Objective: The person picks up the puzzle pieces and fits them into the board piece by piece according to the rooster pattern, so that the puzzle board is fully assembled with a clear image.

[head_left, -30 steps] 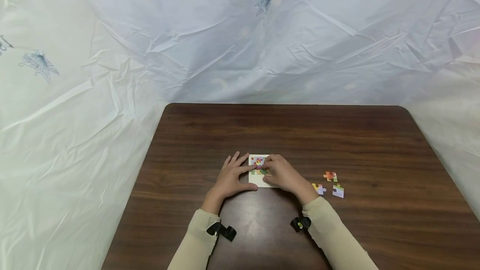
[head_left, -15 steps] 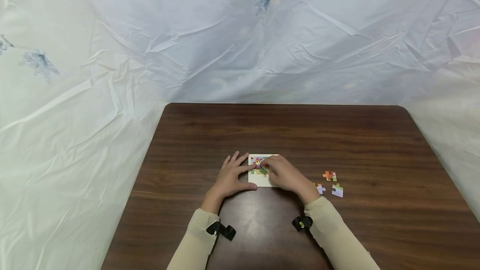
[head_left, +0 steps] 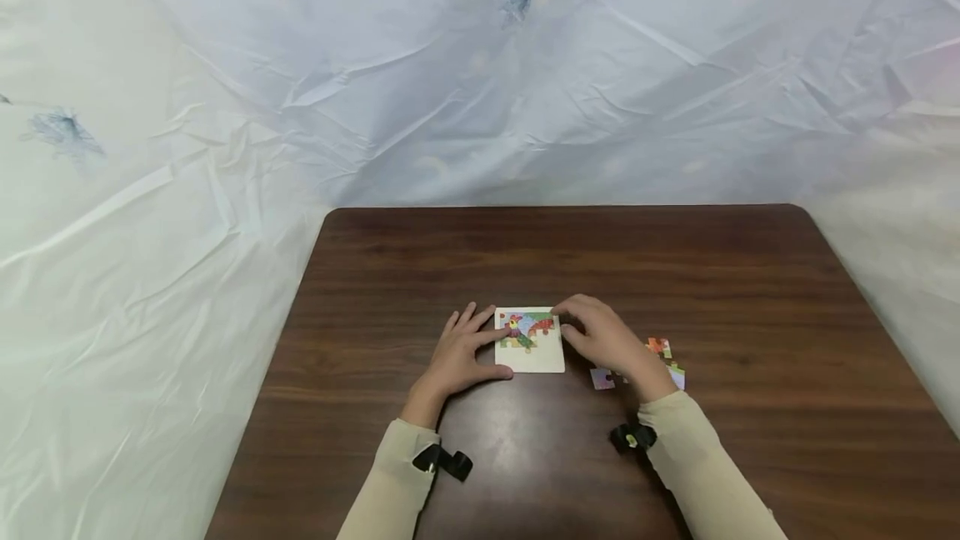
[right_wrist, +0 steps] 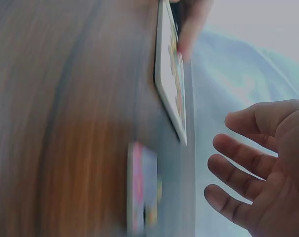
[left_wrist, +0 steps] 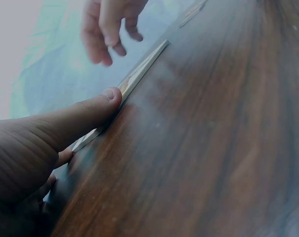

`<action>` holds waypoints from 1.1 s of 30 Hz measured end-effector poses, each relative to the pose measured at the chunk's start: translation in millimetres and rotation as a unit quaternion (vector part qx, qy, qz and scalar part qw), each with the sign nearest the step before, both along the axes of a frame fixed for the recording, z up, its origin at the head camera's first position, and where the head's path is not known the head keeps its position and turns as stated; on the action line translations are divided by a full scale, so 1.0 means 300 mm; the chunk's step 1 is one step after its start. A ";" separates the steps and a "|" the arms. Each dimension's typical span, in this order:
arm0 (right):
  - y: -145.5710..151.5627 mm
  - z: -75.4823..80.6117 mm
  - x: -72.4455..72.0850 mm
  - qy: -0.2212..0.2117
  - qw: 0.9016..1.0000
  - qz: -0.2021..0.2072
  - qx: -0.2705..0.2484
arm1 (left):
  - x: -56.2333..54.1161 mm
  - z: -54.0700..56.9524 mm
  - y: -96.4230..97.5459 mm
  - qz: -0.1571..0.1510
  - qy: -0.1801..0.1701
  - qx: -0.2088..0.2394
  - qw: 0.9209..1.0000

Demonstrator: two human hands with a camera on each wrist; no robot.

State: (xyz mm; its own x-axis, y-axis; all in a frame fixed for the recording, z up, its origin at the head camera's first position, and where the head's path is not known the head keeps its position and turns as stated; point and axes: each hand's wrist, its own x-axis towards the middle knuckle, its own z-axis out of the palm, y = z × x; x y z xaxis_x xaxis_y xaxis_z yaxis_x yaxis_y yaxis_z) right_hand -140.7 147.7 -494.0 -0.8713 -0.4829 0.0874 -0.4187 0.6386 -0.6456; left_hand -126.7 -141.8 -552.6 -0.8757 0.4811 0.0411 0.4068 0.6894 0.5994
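A small white puzzle board [head_left: 543, 362] lies flat on the table, its upper part filled with colourful joined pieces showing a bird-like figure. My left hand [head_left: 460, 361] steadies it, fingers spread, index finger on the picture and thumb at the front left corner; in the left wrist view the thumb [left_wrist: 97, 109] presses the board's edge. Over the board's right edge hovers my right hand [head_left: 609, 343], loosely bent. Nothing shows between its fingers [right_wrist: 243, 153] in the right wrist view. A loose puzzle piece [head_left: 602, 378] lies below that hand, blurred in the right wrist view.
More loose pieces lie right of the board, an orange-red piece [head_left: 660, 347] and a pale lilac piece [head_left: 677, 376], partly behind the right wrist. The brown wooden table [head_left: 420, 257] ends at a white printed sheet [head_left: 480, 148]. Each wrist carries a black strap mount.
My right hand has left the picture and moved right to the board's edge. More of the picture shows, including a red piece at its right. My left hand stays put.
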 end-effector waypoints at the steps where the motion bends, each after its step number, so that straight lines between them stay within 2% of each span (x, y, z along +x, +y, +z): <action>1: 0.019 0.001 0.001 0.001 1.000 -0.007 0.001 | 0.000 0.002 -0.001 -0.001 0.000 -0.001 1.000; 10: 0.200 -0.010 0.034 -0.004 0.998 -0.062 0.024 | -0.002 0.011 0.002 -0.005 -0.005 -0.009 1.000; 18: 0.306 0.010 0.047 -0.018 0.996 -0.080 0.045 | 0.001 0.009 -0.003 -0.004 -0.005 -0.005 1.000; 26: 0.392 -0.009 0.078 -0.026 0.992 -0.089 0.090 | 0.003 0.011 -0.001 -0.004 -0.005 -0.003 1.000; 33: 0.430 -0.013 0.097 -0.038 0.990 -0.099 0.093 | 0.001 0.006 0.000 0.000 -0.006 -0.006 1.000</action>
